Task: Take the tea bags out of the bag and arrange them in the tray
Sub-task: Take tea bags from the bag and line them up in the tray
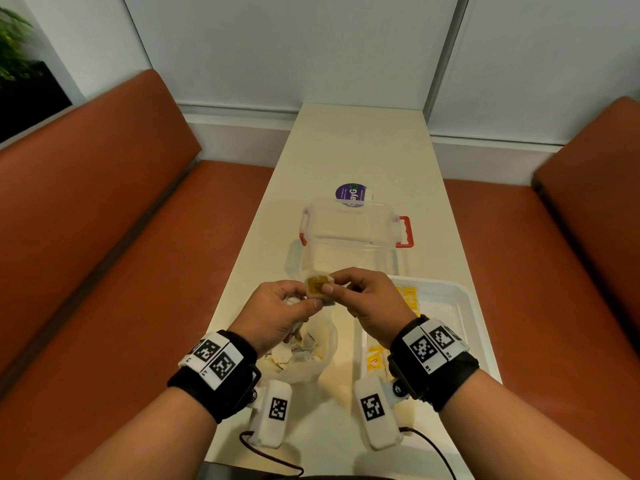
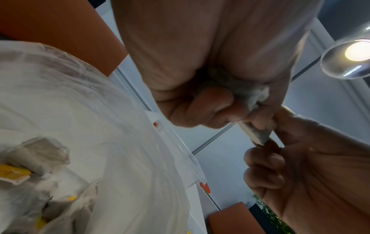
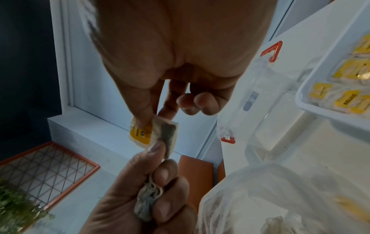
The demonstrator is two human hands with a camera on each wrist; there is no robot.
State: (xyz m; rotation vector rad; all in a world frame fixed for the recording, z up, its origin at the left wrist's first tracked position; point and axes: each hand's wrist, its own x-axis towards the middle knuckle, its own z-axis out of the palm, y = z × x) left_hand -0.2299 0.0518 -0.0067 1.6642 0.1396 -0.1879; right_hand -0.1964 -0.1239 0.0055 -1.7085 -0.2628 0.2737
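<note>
I hold one tea bag (image 1: 319, 289) up over the desk (image 1: 349, 154), between my two hands, above the near end of the clear plastic box (image 1: 349, 230). My right hand (image 1: 372, 306) has a narrow grip on it: thumb on the yellow tag face, forefinger behind, the other fingers loosely curled and free. My left hand (image 1: 277, 315) pinches the same tea bag's near edge with thumb and forefinger, and its lower fingers are curled round a second, crumpled tea bag (image 3: 147, 201) with a bunch of white string, pressed into the palm.

The tea bag is a small flat paper square, off-white, with a yellow label on the side facing me and dark leaf showing grey through the paper at one edge. It stands nearly upright on its edge, its flat face turned toward me; being close to square, I cannot tell which way its long axis runs.

Below my left hand the thin clear plastic bag (image 1: 308, 355) lies open on the desk, with more tea bags in it. To my right the white tray (image 1: 460, 306) holds several tea bags lying flat, yellow labels up, near its left side. A purple round sticker (image 1: 349, 195) lies beyond the box.
</note>
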